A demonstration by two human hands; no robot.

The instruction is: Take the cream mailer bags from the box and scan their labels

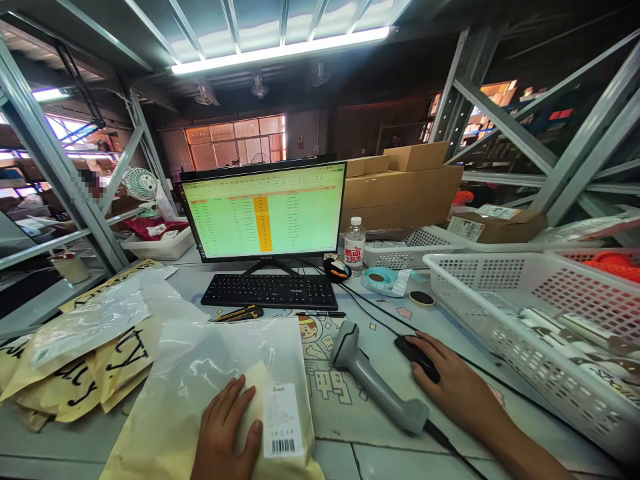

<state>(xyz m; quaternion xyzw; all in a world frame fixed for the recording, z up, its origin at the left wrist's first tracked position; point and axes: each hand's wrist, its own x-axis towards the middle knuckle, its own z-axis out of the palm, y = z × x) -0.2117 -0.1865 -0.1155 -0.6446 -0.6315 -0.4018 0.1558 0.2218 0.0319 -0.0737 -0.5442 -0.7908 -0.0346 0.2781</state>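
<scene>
My left hand lies with fingers stretched out on a large frosted plastic bag with a yellowish lower part. A white barcode label sits on the bag, just right of that hand. My right hand is wrapped over a black computer mouse on the printed desk mat. Between the two hands rests a grey barcode scanner, its cable running toward the near edge. Beyond the bag stand a black keyboard and a lit monitor showing a spreadsheet.
More packed bags pile up at the left. A white perforated basket holding packaged items stands at the right. Near the monitor are a plastic bottle, a label roll, a utility knife and a pen. Cardboard boxes stand behind.
</scene>
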